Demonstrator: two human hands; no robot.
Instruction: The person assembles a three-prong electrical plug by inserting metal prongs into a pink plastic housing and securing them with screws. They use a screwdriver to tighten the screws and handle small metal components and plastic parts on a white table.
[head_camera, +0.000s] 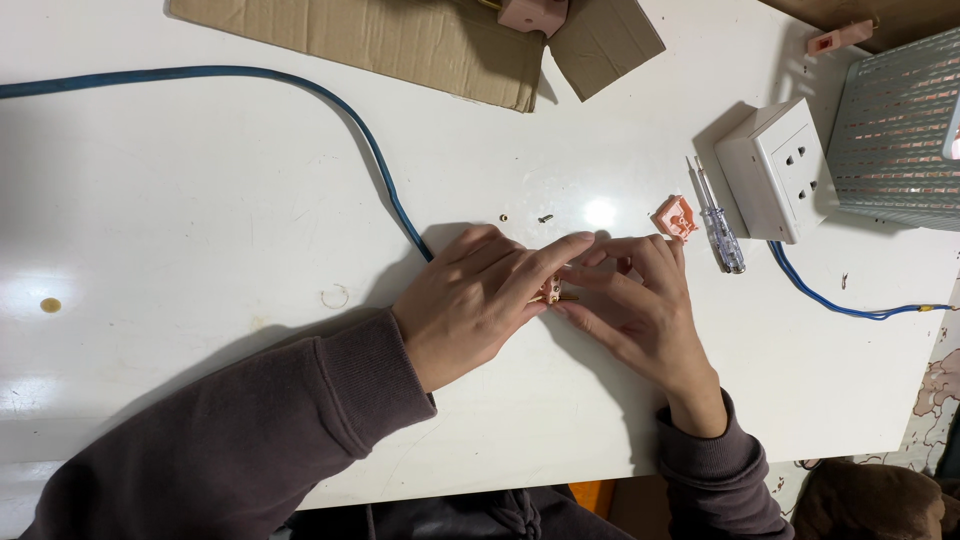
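Near the middle of the tabletop (200, 250), the left hand (470, 305) and right hand (640, 310) both pinch a small pink plug part (551, 291) between fingertips. It looks light, rigid, fiddly; best held by its plastic sides.

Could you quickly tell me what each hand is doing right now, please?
Left hand: pinching the small pink part.
Right hand: fingers closed on the same part.
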